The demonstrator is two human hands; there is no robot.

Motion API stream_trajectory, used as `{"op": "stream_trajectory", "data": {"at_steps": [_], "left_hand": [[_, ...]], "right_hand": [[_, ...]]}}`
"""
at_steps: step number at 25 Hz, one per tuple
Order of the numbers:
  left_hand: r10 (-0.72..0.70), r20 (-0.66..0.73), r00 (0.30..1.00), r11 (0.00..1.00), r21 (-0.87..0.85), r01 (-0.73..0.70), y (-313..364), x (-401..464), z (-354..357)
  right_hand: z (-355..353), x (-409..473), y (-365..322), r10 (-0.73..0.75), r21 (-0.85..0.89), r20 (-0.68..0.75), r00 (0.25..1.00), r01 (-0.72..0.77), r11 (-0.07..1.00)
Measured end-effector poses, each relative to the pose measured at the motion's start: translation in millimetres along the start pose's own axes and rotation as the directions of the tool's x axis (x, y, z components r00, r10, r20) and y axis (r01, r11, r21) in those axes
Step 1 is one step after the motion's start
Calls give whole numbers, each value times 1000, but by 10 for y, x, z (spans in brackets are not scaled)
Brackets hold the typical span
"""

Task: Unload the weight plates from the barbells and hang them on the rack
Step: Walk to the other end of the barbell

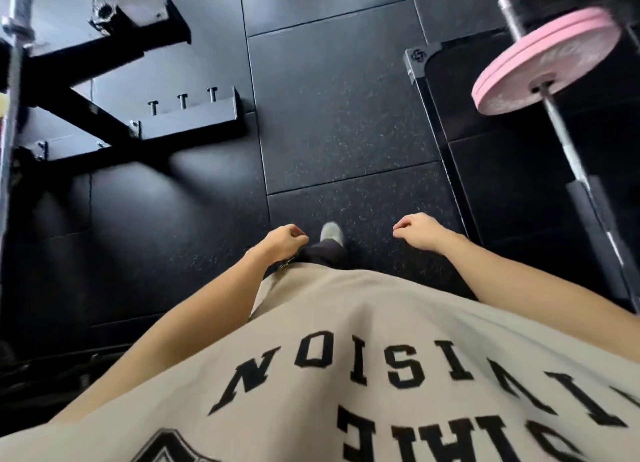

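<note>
Floor (339, 115): black speckled rubber tiles, seams running across and along.

Rack (104, 90): black steel frame standing on the floor at the far left, with three short pegs on one foot; a chrome barbell (14, 80) runs alongside it at the left edge.

Second barbell (568, 142): chrome, at the far right over a black platform (485, 170), slanting toward the viewer.

Weight plates (543, 59): pink, apparently two pressed together, though motion blur makes the count uncertain; on the second barbell's sleeve, at the far right of the floor, well apart from the rack.

Shirt (346, 323): beige, black block lettering.

Left hand (282, 241): over the near floor, fingers loosely curled, holding nothing.

Right hand (420, 231): likewise loosely curled, holding nothing.

Shoe (332, 233): grey, between the hands.
</note>
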State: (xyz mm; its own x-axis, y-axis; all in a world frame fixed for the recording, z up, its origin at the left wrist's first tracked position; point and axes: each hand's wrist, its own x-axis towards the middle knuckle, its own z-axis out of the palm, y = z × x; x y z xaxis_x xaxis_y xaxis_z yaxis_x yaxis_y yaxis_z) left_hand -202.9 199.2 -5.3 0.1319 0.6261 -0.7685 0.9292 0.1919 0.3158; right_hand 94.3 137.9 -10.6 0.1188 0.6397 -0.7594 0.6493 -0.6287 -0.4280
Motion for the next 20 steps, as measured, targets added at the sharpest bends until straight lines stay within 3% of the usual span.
{"op": "stream_trajectory", "data": {"at_steps": [4, 8, 14, 20], "left_hand": [[-62, 78, 995, 998, -17, 63, 383, 781, -370], [-83, 122, 989, 995, -44, 89, 853, 1633, -1173], [-22, 78, 997, 997, -70, 27, 1798, 2753, -2733], [-25, 111, 994, 998, -62, 32, 2353, 3770, -3657]], "right_hand": [[-526, 801, -365, 11, -93, 90, 996, -2, 996], [-1286, 1574, -854, 50, -197, 165, 985, -16, 980], [-2690, 2672, -1933, -17, -54, -29, 999, 15, 998], [-3526, 3817, -2566, 5, -135, 90, 996, 8, 991]]}}
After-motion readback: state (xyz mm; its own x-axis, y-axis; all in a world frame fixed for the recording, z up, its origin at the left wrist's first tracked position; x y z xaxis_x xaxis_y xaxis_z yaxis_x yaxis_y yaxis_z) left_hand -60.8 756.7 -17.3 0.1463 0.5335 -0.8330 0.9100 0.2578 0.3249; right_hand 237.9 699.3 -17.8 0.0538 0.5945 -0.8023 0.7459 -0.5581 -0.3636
